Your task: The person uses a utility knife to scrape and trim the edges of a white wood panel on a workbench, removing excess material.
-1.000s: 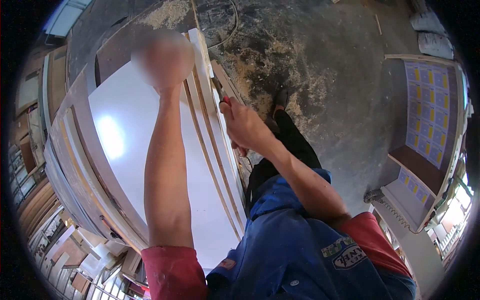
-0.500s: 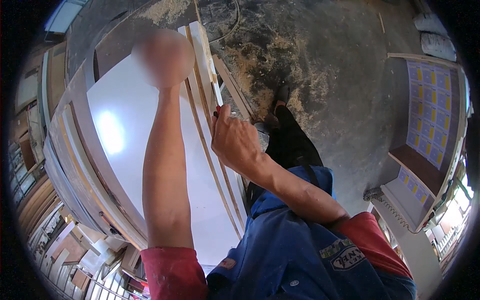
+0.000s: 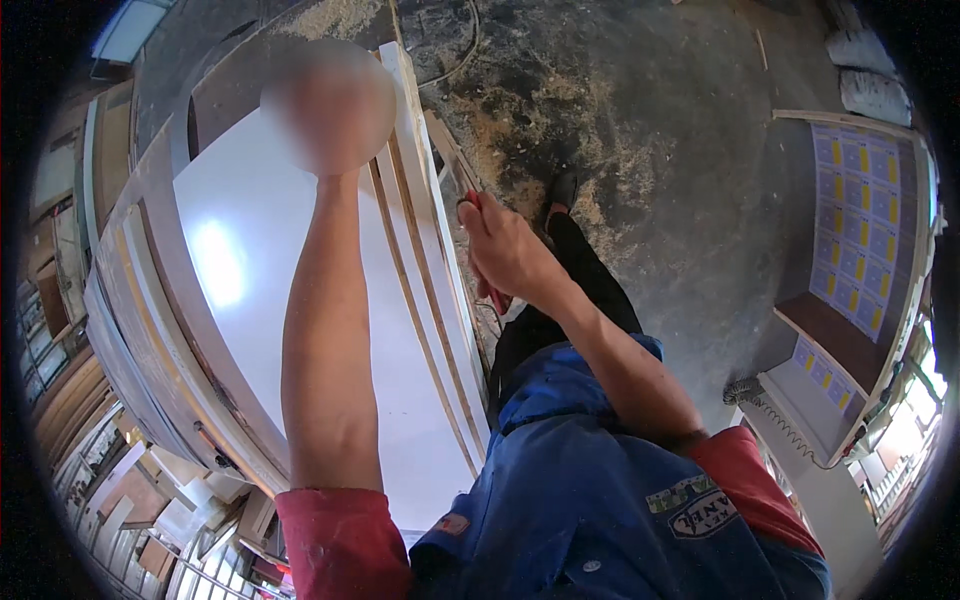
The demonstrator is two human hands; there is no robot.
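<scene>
Right grip [image 3: 508, 252] wraps a red (perhaps plastic) handle [image 3: 498, 299].

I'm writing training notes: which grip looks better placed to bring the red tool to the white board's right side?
Right, I'd say: the right grip holds the red tool just off that side. The left grip, blurred, is at the far end of the white board.

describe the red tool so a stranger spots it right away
Find the big white panel at left. Just past its right edge, the right hand grips the red tool, which shows at both ends of the fist. Its red stands out from the white panel and grey floor.
</scene>
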